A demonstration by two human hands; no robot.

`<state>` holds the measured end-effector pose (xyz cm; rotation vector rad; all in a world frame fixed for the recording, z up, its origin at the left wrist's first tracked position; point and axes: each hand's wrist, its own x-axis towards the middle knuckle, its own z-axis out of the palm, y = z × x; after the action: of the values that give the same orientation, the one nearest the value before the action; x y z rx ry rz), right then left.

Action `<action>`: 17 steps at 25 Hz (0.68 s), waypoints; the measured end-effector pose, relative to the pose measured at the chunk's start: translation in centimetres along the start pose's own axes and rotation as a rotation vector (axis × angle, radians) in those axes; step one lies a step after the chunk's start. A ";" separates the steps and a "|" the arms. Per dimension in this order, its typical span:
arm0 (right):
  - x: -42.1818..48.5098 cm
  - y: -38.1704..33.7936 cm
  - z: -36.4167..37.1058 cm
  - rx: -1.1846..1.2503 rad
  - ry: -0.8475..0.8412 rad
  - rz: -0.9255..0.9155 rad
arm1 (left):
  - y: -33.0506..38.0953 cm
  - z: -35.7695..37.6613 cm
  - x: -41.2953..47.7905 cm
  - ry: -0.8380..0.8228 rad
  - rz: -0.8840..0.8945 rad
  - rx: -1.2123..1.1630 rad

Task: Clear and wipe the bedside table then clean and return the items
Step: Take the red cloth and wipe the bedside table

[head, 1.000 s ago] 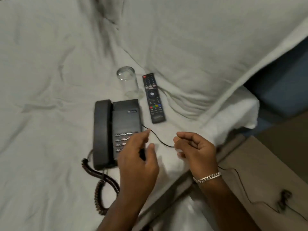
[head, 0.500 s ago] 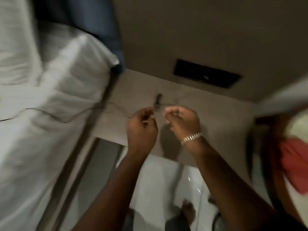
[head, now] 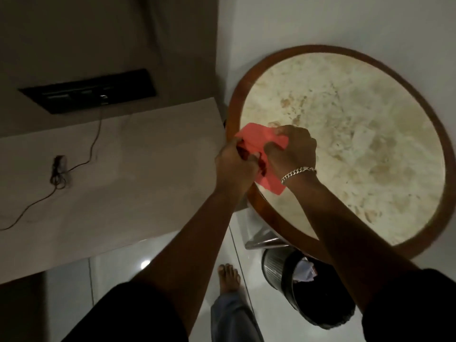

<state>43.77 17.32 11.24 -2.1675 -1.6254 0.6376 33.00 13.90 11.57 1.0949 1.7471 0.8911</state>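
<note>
A red cloth point(head: 254, 138) lies at the left edge of a round marble table with a wooden rim point(head: 439, 134). My left hand point(head: 234, 166) and my right hand point(head: 291, 149), which wears a silver bracelet, both grip the cloth, bunching it between them. The beige bedside table point(head: 128, 183) is to the left of my hands. A thin black cable point(head: 95, 139) runs across it, with a small plug or connector point(head: 58, 166) lying on the top. The phone, glass and remote are out of view.
A dark switch panel point(head: 88, 91) is set in the wall above the bedside table. A black mesh waste bin point(head: 303, 290) with rubbish stands under the round table. My bare foot point(head: 228, 280) is on the glossy white floor.
The view has swung from the bed, past the bedside table, to the round table. My hands have left the cable and taken hold of the red cloth.
</note>
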 end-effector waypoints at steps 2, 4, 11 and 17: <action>0.4 1.8 0.7 -0.093 -0.101 -0.009 | 0.1 1.1 0.7 -0.010 -0.008 0.010; 0.4 2.0 1.4 -0.036 -0.122 -0.031 | -0.3 1.0 1.1 0.008 -0.023 -0.013; -0.7 -7.5 7.0 0.338 -0.051 -0.234 | -6.4 -7.9 2.3 0.283 -0.016 -0.151; 3.7 -10.8 17.0 -0.067 -0.136 -0.335 | -20.1 -14.4 7.0 -0.158 -0.122 0.686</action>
<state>26.63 24.12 2.25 -1.8649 -2.0478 0.6464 11.84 11.42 -2.91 1.4176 2.0091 0.1038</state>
